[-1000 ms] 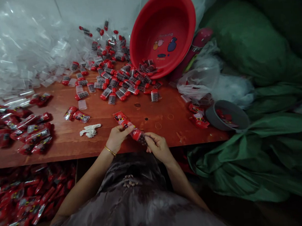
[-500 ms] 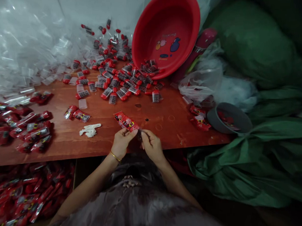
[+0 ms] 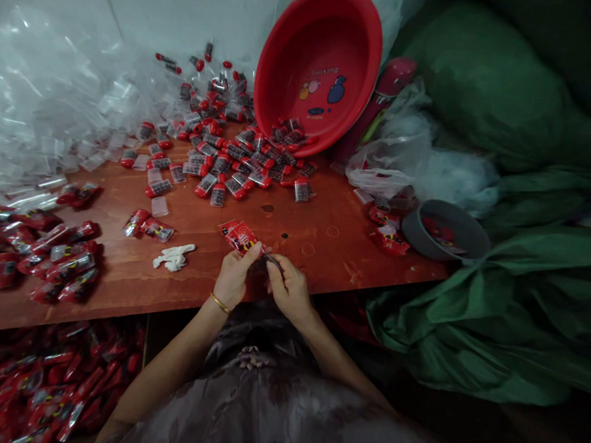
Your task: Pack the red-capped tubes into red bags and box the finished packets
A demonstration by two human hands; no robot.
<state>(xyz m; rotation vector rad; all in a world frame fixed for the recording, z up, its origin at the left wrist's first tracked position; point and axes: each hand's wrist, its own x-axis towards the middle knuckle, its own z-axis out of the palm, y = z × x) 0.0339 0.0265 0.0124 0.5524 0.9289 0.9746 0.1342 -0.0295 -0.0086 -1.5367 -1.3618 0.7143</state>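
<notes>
My left hand (image 3: 233, 276), a gold bangle at its wrist, pinches red printed cards or labels (image 3: 243, 238) between thumb and fingers. Two of them overlap, fanned toward the upper left above the table's front edge. My right hand (image 3: 289, 284) is closed close beside it, its fingers wrapped round a dark, slim tool with a curved handle, which looks like small scissors (image 3: 274, 261). The tool's tip lies against the lower right end of the cards; my left fingers hide where they meet. Left of my hands lies a crumpled white scrap (image 3: 174, 257).
Red-capped clear cases (image 3: 234, 159) spread from a tilted red basin (image 3: 321, 132). Clear plastic sleeves (image 3: 40, 108) are heaped at the back left. Filled red packs (image 3: 66, 257) lie left, more in a box (image 3: 62, 382) below. A grey bowl (image 3: 445, 231) and green sacks (image 3: 480, 311) stand right.
The card strip, stretched out straight before, now shows two overlapping pieces. My right hand has shifted slightly, and the dark curved handle shows more clearly. The whole view has shifted a little.
</notes>
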